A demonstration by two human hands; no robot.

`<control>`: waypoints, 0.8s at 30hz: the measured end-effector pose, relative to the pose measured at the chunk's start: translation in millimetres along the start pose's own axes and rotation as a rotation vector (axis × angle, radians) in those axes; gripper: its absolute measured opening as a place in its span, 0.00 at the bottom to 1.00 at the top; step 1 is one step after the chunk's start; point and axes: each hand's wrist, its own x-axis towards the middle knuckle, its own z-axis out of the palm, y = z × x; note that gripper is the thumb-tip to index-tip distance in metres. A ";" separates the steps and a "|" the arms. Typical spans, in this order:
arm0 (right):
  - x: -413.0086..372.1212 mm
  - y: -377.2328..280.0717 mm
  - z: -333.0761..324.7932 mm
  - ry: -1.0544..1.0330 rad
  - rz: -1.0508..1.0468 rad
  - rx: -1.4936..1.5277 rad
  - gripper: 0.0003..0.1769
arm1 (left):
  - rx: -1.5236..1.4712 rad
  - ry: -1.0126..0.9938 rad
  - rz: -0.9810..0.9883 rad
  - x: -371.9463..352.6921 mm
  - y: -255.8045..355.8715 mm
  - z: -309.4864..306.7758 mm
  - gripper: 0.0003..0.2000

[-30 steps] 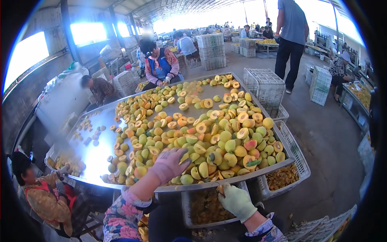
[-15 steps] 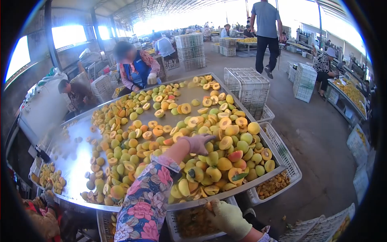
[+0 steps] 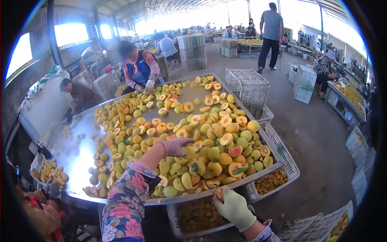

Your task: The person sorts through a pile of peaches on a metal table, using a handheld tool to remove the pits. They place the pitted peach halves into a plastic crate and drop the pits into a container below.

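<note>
My left hand [image 3: 175, 147], in a pink glove below a floral sleeve, reaches over the heap of yellow-green peaches [image 3: 213, 153]; its fingers stretch to the right, close above the fruit or touching it. Many of the peaches are halved, cut faces showing. At the table's near edge, my right hand [image 3: 234, 209] in a pale yellow-green glove is closed with the fingertips pinched. Something small and reddish-brown [image 3: 219, 194] shows at those fingertips, too small to name. Below it, a white crate [image 3: 175, 226] holds brownish pieces. A green leaf [image 3: 239, 171] lies on the fruit nearby.
The metal table [image 3: 246, 182] has a raised rim. Another crate [image 3: 293, 165] of brown pieces stands beside its right edge, with stacked crates [image 3: 250, 90] behind. A gloved co-worker [image 3: 141, 68] works across the table, others sit at left, and a person [image 3: 272, 32] walks in the aisle.
My left hand has moved left over the peaches. My right hand has risen slightly and shifted right. The co-worker's gloved hand across the table has come down toward the fruit.
</note>
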 end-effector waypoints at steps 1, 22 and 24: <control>1.2 -5.3 -5.2 0.006 -0.005 -0.015 0.15 | -0.004 0.013 0.009 5.4 15.1 -16.2 0.33; 27.0 30.2 -20.1 0.406 0.030 0.418 0.12 | 0.306 0.022 -0.181 253.9 71.2 1.8 0.34; 28.8 34.8 -21.0 0.416 0.017 0.428 0.12 | 0.338 0.031 -0.156 260.1 69.3 7.2 0.35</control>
